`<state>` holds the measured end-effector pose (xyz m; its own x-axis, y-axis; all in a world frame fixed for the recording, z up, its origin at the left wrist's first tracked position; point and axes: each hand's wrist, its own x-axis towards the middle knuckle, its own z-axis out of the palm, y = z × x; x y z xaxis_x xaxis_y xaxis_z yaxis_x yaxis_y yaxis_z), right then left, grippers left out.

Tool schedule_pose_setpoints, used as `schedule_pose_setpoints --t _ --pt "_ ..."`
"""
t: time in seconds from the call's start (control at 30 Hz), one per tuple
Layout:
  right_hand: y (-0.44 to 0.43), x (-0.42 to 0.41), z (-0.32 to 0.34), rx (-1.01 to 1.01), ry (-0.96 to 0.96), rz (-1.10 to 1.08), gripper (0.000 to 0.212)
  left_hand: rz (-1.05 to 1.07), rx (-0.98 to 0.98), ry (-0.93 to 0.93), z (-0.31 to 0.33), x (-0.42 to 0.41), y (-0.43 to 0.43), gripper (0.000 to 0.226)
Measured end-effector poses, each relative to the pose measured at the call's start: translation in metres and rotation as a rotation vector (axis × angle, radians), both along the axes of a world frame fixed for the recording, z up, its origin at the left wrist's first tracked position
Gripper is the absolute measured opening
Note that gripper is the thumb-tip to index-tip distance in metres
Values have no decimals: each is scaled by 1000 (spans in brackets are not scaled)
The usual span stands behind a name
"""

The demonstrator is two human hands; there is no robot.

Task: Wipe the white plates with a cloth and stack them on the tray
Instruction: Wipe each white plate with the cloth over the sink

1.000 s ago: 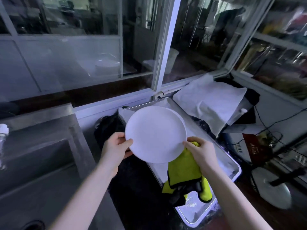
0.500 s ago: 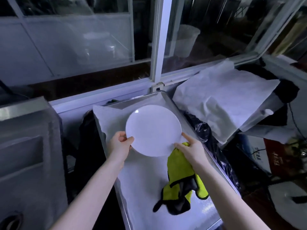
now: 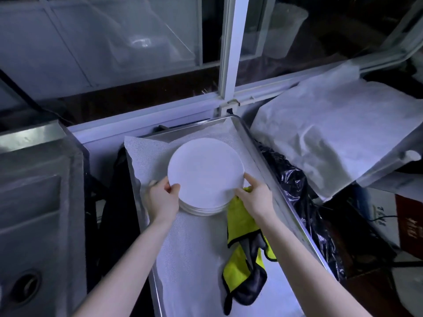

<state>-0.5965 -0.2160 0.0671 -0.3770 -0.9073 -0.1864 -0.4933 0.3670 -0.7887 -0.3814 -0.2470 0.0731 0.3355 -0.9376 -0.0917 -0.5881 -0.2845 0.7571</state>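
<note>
Now stacking step: left hand (image 3: 162, 197) grips plate (image 3: 204, 172) left rim, right hand (image 3: 256, 195) pinches right rim, cloth (image 3: 242, 225) tucked under palm. Plate seemingly seated atop stack (image 3: 203, 208) on tray (image 3: 258, 145). Next: release both, square up stack.

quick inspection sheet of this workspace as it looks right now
surface: metal tray with a white mesh liner inside
job's things: top plate on or just above the stack of white plates; yellow cloth trails over the liner
clutter: black plastic bag beside the tray; crumpled white sheet at right
grips: left hand holds the top plate's left rim; right hand holds its right rim, cloth beneath the palm
cables: thin black cable at far right
surroundings: steel sink at left, window frame behind
</note>
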Motion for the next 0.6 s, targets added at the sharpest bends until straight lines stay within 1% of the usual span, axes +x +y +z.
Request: schedule_pose_setpoints --t 0.03,0.07,0.17,0.23,0.5,0.6 --pt "-1 0 -1 3 13 -2 27 -12 -5 -29 0 0 -1 32" --pt "-1 0 -2 5 22 -4 29 -27 -6 -54 -1 0 -1 31" --pt "2 1 -3 -5 7 -3 49 -58 -3 -113 -3 -1 1 26" --pt "4 0 -4 -9 8 -2 55 -62 11 -136 -4 -3 3 22" --pt "4 4 -2 13 -9 -16 60 -34 10 -196 -10 -12 8 21" --pt "10 6 3 20 16 -51 60 -62 17 -156 -11 -10 13 23"
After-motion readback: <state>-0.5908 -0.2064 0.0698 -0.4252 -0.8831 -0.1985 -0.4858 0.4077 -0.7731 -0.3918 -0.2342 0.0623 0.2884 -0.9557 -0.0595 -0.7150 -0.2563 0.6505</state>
